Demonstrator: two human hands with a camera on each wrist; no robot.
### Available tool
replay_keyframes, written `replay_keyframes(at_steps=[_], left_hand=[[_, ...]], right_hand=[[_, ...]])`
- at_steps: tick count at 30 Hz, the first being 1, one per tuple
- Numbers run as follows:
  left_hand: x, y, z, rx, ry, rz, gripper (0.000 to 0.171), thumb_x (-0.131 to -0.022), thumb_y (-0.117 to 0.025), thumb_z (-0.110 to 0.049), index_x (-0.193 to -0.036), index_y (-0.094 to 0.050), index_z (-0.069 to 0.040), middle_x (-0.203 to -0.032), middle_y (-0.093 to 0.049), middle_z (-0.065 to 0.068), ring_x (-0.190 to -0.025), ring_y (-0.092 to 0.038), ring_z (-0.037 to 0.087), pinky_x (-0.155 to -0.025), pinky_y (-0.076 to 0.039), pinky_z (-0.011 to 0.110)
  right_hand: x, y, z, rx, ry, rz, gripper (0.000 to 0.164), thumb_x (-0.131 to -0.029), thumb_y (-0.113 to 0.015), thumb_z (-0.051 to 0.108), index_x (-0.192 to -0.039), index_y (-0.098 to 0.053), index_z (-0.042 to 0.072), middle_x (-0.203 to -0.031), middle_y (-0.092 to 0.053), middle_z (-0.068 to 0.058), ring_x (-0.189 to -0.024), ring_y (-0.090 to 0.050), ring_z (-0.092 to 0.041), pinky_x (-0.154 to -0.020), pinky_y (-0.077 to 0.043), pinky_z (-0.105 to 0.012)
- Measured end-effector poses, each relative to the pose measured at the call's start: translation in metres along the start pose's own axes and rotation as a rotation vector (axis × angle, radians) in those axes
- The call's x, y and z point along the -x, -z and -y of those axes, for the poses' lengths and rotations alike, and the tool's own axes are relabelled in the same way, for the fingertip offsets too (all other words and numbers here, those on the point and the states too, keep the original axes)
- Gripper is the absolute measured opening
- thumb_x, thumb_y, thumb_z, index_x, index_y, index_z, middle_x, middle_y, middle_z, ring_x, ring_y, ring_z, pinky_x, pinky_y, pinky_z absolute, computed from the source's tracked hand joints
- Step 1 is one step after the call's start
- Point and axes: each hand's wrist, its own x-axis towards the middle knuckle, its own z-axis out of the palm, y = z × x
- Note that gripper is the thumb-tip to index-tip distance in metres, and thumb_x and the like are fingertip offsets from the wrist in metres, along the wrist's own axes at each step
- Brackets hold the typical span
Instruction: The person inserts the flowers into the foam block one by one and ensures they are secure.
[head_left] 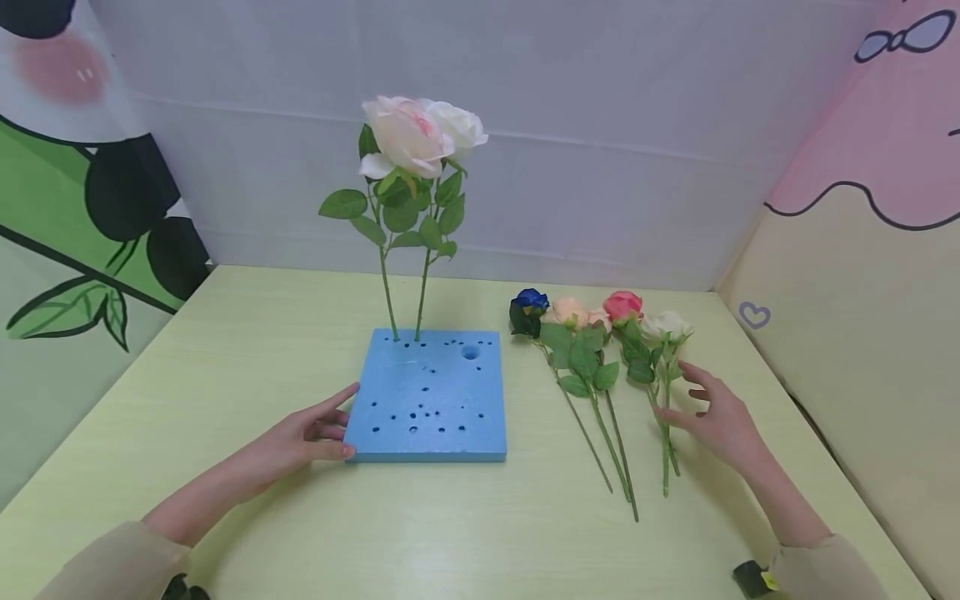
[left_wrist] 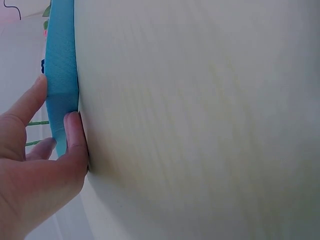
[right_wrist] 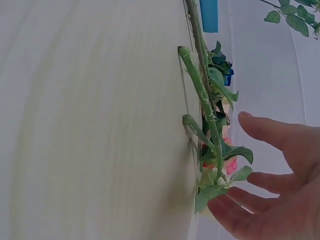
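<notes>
A blue foam block (head_left: pixel 450 392) with many small holes lies on the table. Two artificial roses, one pale pink (head_left: pixel 408 137) and one white (head_left: pixel 459 127), stand upright in holes along its far edge. My left hand (head_left: pixel 315 433) touches the block's left side, thumb by the near corner; in the left wrist view, the fingers (left_wrist: pixel 75 135) rest against the blue side wall. To the right, my right hand (head_left: pixel 718 417) reaches over a lying white rose (head_left: pixel 666 325), its thumb and fingers spread either side of the stem (right_wrist: pixel 212 130) without closing on it.
Left of that white rose lie a red-pink rose (head_left: pixel 622 306), a peach stem with blooms (head_left: pixel 567 312) and a dark blue rose (head_left: pixel 530 302), stems toward me. Behind the table hangs a pale cloth (head_left: pixel 600 167). A painted wall (head_left: pixel 862 333) borders the right side.
</notes>
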Motion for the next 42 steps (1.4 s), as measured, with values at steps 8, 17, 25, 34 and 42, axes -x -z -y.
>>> replay_keyframes(at_steps=[8,17,25,34,42], left_hand=[[0.0,0.0,0.002,-0.009,-0.006,-0.007,0.091,-0.089,-0.072,-0.035,-0.159,-0.015,-0.028,-0.144,-0.046,0.017,-0.124,-0.051,0.026,-0.103,-0.044,0.048],[-0.001,0.001,0.004,-0.012,-0.007,-0.007,0.09,-0.09,-0.071,-0.035,-0.159,-0.015,-0.029,-0.145,-0.046,0.017,-0.125,-0.05,0.027,-0.104,-0.043,0.053],[0.0,0.0,0.002,-0.016,0.004,-0.012,0.09,-0.09,-0.071,-0.037,-0.159,-0.014,-0.03,-0.146,-0.046,0.018,-0.125,-0.05,0.027,-0.104,-0.042,0.055],[0.0,0.0,0.0,-0.026,0.016,-0.014,0.09,-0.09,-0.071,-0.039,-0.159,-0.015,-0.031,-0.147,-0.044,0.017,-0.127,-0.048,0.028,-0.102,-0.044,0.053],[0.001,0.001,0.0,-0.03,0.009,-0.011,0.089,-0.09,-0.07,-0.037,-0.159,-0.015,-0.028,-0.147,-0.045,0.018,-0.127,-0.048,0.029,-0.102,-0.044,0.052]], right_hand=[[-0.001,0.001,-0.006,0.025,-0.043,0.12,0.093,-0.087,-0.074,0.04,-0.152,-0.026,-0.004,-0.146,-0.043,-0.032,-0.128,-0.047,-0.053,-0.095,-0.046,-0.062],[-0.006,-0.001,-0.01,0.018,-0.031,0.168,0.089,-0.087,-0.075,0.035,-0.149,-0.029,-0.009,-0.137,-0.053,-0.031,-0.124,-0.05,-0.049,-0.095,-0.047,-0.058],[-0.009,-0.001,-0.011,-0.064,-0.037,0.183,0.086,-0.087,-0.076,0.028,-0.149,-0.028,-0.009,-0.128,-0.057,-0.03,-0.111,-0.059,-0.037,-0.078,-0.051,-0.032],[-0.01,0.001,-0.012,-0.233,-0.056,0.205,0.081,-0.09,-0.07,0.011,-0.152,-0.022,-0.008,-0.125,-0.054,-0.033,-0.088,-0.067,-0.014,-0.073,-0.058,-0.028],[-0.012,0.009,-0.011,-0.325,-0.053,0.18,0.078,-0.09,-0.067,0.005,-0.152,-0.022,-0.009,-0.124,-0.057,-0.035,-0.085,-0.069,-0.006,-0.076,-0.06,-0.029]])
